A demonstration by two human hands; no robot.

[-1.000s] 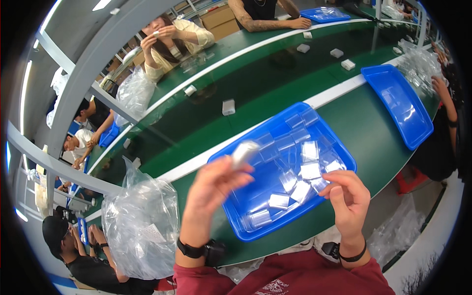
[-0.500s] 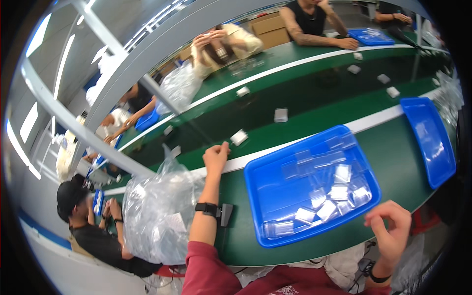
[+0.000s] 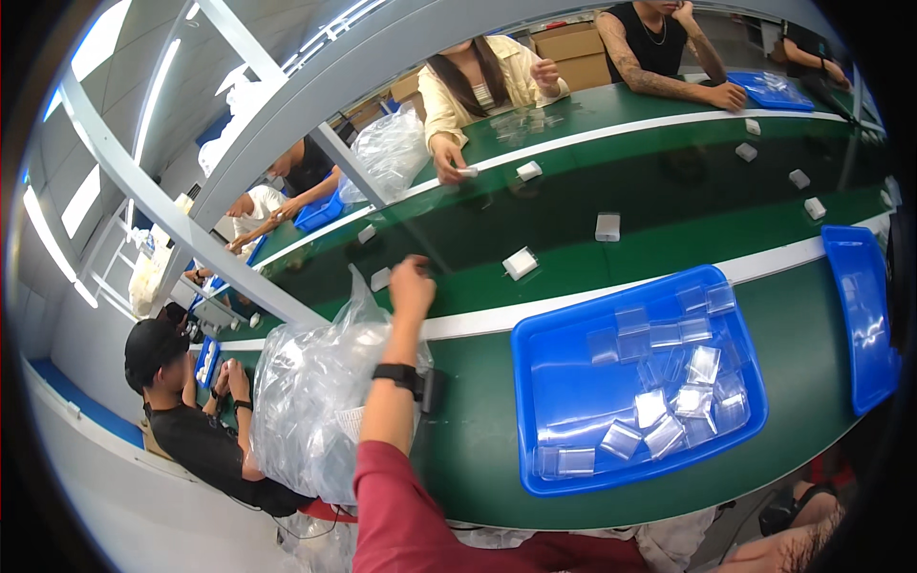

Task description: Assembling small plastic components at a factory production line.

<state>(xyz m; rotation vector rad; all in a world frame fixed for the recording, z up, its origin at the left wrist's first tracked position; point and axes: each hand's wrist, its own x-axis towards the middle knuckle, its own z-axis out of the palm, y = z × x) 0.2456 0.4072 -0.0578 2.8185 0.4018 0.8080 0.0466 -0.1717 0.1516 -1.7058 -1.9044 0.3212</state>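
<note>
My left hand (image 3: 412, 283) is stretched far forward over the near edge of the green conveyor belt (image 3: 669, 239), fingers loosely curled, with nothing in it. A small white box (image 3: 521, 263) lies on the belt just to its right, apart from the hand. Another white box (image 3: 380, 279) lies right beside the hand on its left. A black watch (image 3: 397, 375) is on my left wrist. My right hand is out of the picture.
A blue tray (image 3: 564, 382) with several small clear bags sits on the green table at my right. A big clear plastic sack (image 3: 310, 401) bulges at my left. A second blue tray (image 3: 860, 315) lies far right. Other people work along the belt.
My left hand carried a white box from in front of me out to the belt and let it go. The box now lies to its right. My right hand has dropped out of view.
</note>
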